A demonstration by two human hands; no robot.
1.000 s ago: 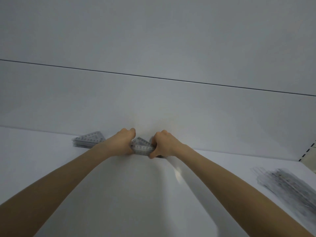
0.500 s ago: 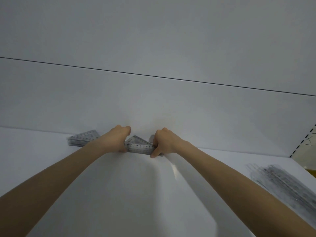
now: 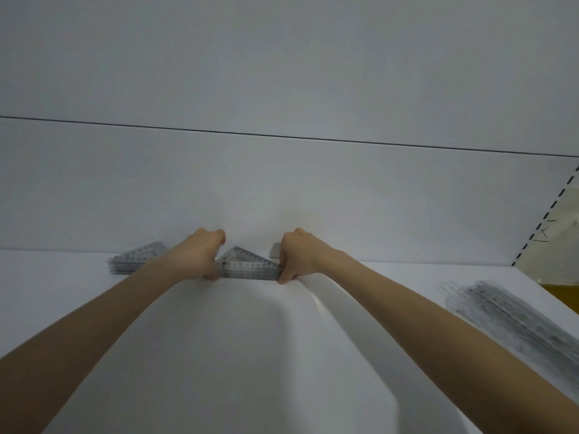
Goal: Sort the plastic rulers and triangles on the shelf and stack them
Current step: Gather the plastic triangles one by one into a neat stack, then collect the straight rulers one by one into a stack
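Head view: I see both forearms reaching out over the white shelf (image 3: 282, 355) towards its back panel (image 3: 282, 189). Between the hands a stack of clear plastic triangles (image 3: 247, 266) lies flat on the shelf, close to the back panel, its long printed edge facing me and its peak pointing away.

The left hand (image 3: 203, 255) is curled round the left end of that stack, knuckles up. The right hand (image 3: 300, 256) is curled round the right end, with its thumb pointing down along the near corner and touching the shelf. Both hands are grasping the same stack.

Left of the left forearm I can make out a second stack of triangles (image 3: 134, 260), also flat on the shelf and near the back panel, partly hidden by the arm. Well apart, at the right edge, a loose pile of clear straight rulers (image 3: 517, 327) lies fanned along the shelf, blurred. Beyond it a dashed black line (image 3: 545, 220) runs up the shelf's right side.
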